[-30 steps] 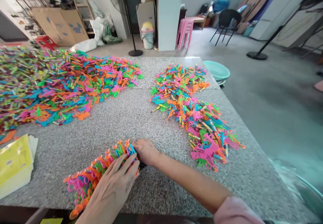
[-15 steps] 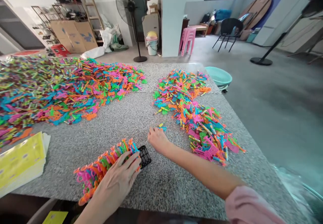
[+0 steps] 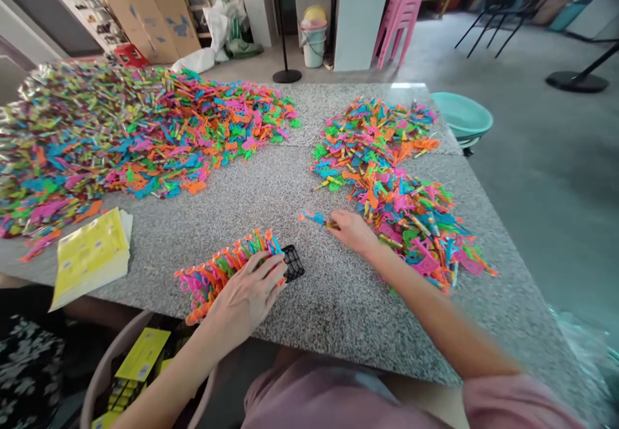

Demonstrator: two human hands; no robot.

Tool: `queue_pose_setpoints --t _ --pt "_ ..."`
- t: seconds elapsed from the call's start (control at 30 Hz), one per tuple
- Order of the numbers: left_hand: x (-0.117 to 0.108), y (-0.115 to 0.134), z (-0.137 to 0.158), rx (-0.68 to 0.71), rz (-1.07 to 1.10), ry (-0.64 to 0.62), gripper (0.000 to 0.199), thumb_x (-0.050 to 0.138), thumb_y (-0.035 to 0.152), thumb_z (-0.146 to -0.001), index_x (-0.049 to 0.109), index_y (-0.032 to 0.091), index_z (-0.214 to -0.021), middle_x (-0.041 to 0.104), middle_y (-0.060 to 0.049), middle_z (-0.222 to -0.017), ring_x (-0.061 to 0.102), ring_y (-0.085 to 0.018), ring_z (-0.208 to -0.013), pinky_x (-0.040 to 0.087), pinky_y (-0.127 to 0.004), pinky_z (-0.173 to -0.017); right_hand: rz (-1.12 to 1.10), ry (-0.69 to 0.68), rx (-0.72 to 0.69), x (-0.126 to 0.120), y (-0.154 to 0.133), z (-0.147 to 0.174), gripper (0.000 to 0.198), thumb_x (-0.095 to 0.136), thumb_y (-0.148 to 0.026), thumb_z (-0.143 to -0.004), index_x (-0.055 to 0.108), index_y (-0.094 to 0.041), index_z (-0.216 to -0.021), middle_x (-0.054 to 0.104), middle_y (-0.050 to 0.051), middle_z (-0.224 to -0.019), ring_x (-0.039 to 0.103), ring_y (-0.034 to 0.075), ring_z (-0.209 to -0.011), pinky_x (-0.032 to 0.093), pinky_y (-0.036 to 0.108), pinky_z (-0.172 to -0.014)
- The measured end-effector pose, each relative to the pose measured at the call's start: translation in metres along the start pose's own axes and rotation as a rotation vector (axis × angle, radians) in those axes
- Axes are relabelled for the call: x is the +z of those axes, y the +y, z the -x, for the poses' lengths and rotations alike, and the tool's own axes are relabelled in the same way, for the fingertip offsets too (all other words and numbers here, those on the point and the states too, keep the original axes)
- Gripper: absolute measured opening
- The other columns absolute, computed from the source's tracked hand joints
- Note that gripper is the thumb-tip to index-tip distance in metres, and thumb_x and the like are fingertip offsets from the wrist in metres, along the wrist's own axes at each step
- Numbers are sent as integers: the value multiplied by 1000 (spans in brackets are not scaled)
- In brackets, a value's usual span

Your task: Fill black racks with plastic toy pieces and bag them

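My left hand (image 3: 252,290) lies over a row of small plastic toys (image 3: 215,274) in orange, pink, green and blue, its fingers curved over the row's right end. The toys stand close together with orange round tips along both sides. From under the right end juts a black plastic grid rack (image 3: 293,264). To the right, just above the table, my right hand (image 3: 354,230) pinches the yellowish end of a blue plastic toy (image 3: 315,217) with an orange tip pointing left. Beside that hand spreads a loose pile of similar toys (image 3: 411,216).
A larger heap of toys (image 3: 159,132), partly in clear wrapping, covers the table's left back. Yellow printed cards (image 3: 91,251) are stacked at the left edge. Below, a basket (image 3: 91,393) holds more cards, near a person's patterned clothing (image 3: 29,368). A teal basin (image 3: 461,118) stands beyond the table's right edge.
My view has tilted downward. My right hand has moved right, towards the loose pile, and the blue toy now shows clearly in its fingers. The left hand stays on the row.
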State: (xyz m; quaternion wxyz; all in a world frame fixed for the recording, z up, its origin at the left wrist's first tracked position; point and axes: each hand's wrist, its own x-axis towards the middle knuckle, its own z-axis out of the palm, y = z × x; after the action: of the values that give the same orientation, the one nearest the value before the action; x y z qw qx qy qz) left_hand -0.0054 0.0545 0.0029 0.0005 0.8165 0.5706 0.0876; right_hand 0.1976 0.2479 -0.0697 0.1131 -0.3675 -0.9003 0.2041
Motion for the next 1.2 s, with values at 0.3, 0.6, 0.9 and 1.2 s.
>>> queue_pose_setpoints --t 0.3,0.6,0.9,1.2 --pt "-1 -1 -1 -1 29 -27 29 40 28 -100 57 15 -120 62 -10 -125 47 -26 -123 50 -43 -99 -609 -42 129 76 -87 51 10 56 -15 -80 63 -16 -88 68 3 -82 64 15 -72 47 23 -66" --pt "-1 2 -1 -103 93 -37 49 39 38 -100 31 21 -146 59 -9 -128 47 -25 -125 51 -43 -97 -86 -302 116 40 -118 29 30 48 -11 -86 60 -13 -114 71 14 -98 69 23 -88 49 28 -72" --pt "16 -5 -10 -44 -74 128 33 38 41 -100 62 20 -107 67 -9 -107 58 -26 -101 54 -41 -86 -181 -233 82 42 -117 40 24 58 -14 -83 62 -17 -106 69 9 -102 67 22 -95 52 30 -79" --pt "25 -14 -2 210 -152 138 37 34 10 -94 67 26 -102 66 -8 -111 57 -26 -113 43 -48 -102 351 179 618 -18 17 28 33 45 -18 -96 45 -11 -128 58 23 -122 60 26 -110 49 34 -87"
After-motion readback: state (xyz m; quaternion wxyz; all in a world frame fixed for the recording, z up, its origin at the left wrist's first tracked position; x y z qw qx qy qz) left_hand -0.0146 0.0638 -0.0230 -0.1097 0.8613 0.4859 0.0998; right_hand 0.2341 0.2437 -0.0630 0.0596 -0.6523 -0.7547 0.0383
